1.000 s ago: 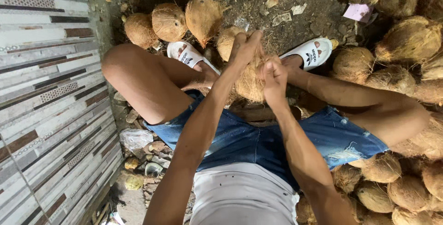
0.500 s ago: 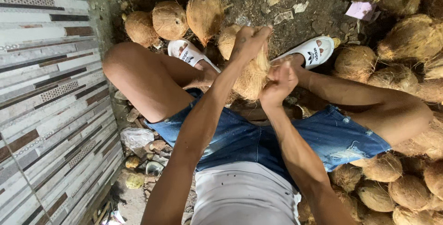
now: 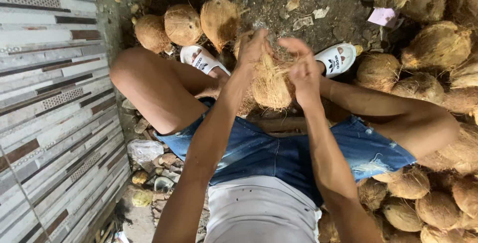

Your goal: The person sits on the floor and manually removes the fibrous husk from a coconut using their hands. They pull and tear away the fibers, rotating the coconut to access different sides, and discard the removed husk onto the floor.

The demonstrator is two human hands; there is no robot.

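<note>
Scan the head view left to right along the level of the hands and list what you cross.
Tiled wall → bent knee → white sandal → left hand → husked coconut held between both hands → right hand → second white sandal → pile of coconuts.

Rough, fibrous, matt coconut [image 3: 271, 86]

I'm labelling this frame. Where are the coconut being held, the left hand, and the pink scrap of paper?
held coconut [image 3: 271, 86]: head view, fibrous husk side.
left hand [image 3: 254, 49]: head view, back of hand.
pink paper scrap [image 3: 383, 16]: head view, its middle.
</note>
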